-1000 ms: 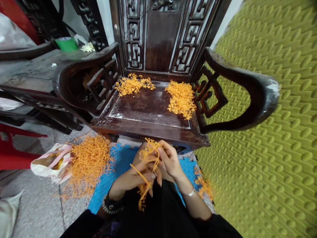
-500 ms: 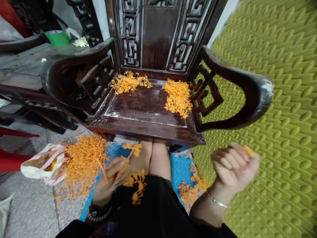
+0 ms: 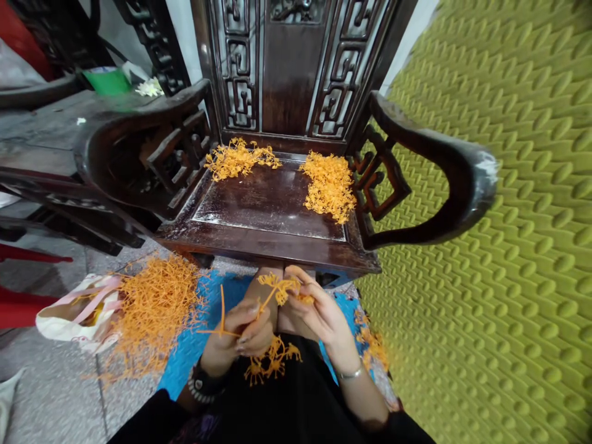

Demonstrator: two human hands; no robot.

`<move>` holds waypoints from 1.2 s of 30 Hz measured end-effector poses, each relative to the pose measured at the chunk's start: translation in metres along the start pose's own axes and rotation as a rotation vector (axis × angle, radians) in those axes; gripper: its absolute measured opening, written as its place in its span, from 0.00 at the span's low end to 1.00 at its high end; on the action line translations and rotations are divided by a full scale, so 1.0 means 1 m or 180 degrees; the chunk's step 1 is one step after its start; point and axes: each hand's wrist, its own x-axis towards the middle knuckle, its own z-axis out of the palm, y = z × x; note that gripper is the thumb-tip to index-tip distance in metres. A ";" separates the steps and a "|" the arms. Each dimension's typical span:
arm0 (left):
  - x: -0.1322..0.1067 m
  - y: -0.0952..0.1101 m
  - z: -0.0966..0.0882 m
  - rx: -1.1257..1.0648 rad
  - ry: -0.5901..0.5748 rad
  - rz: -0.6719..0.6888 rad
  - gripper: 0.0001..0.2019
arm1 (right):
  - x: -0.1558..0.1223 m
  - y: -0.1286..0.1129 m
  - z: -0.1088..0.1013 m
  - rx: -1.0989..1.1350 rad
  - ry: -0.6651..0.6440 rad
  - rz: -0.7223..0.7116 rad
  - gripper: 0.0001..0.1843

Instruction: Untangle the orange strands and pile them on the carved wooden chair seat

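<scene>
At lower centre, the left hand [image 3: 238, 333] grips an orange sprig [image 3: 272, 290], and the right hand [image 3: 319, 314] pinches its top. 2 orange heaps [image 3: 328, 185] lie on the chair seat [image 3: 268, 203] above.

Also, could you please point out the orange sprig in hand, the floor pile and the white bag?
orange sprig [image 3: 277, 288]: head view, its branched tip.
floor pile [image 3: 155, 308]: head view, middle of the heap.
white bag [image 3: 62, 320]: head view, its side.

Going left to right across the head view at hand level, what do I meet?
White bag with pink handles → loose orange strand heap → left hand → orange plastic sprig → right hand → green bumpy mat.
</scene>
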 end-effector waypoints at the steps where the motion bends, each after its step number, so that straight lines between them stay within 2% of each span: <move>1: 0.002 -0.002 0.001 0.0051 -0.0043 -0.0052 0.27 | 0.003 0.005 0.002 -0.0175 0.0113 -0.0174 0.14; 3: 0.004 -0.004 0.003 0.0137 -0.0064 -0.0145 0.26 | 0.006 0.014 0.004 -0.0502 0.0442 -0.0531 0.10; 5: 0.006 -0.005 0.005 0.0173 -0.0012 -0.0231 0.26 | 0.006 0.023 0.006 -0.0689 0.0676 -0.0607 0.20; 8: 0.009 -0.007 0.006 0.0213 0.0049 -0.0340 0.26 | 0.002 0.035 0.009 -0.0624 0.0515 -0.0432 0.37; 10: 0.010 -0.008 0.006 0.0297 0.0063 -0.0371 0.25 | -0.001 0.038 0.011 -0.0573 0.0324 -0.0436 0.41; 12: 0.010 -0.011 0.005 0.0543 0.0225 -0.0350 0.25 | -0.002 0.039 0.014 -0.0608 0.0330 -0.0474 0.40; 16: 0.009 -0.013 0.000 0.1107 0.0706 -0.0363 0.25 | 0.002 0.036 0.018 -0.0549 0.0724 -0.0491 0.30; 18: 0.010 -0.013 -0.003 0.1236 0.0847 -0.0435 0.26 | 0.006 0.032 0.019 -0.0351 0.0779 -0.0496 0.29; 22: 0.011 -0.017 -0.010 0.1299 0.0851 -0.0480 0.27 | 0.011 0.018 0.018 0.0075 0.0840 -0.0560 0.31; 26: 0.007 -0.025 -0.010 0.1289 0.0792 -0.0472 0.25 | 0.007 0.001 0.016 0.0108 0.1069 -0.0705 0.32; 28: 0.003 -0.027 -0.003 0.1382 0.0813 -0.0512 0.24 | 0.001 -0.001 0.016 0.0017 0.1353 -0.0945 0.33; 31: -0.003 -0.023 0.012 0.1618 0.0841 -0.0693 0.24 | -0.010 0.003 0.019 -0.0465 0.1848 -0.1693 0.33; 34: -0.009 -0.017 0.024 0.1879 0.0711 -0.0862 0.25 | -0.023 0.003 0.022 -0.1190 0.2050 -0.2383 0.32; 36: -0.016 -0.012 0.027 0.2043 0.0567 -0.0930 0.27 | -0.034 -0.010 0.023 -0.1464 0.2197 -0.2831 0.30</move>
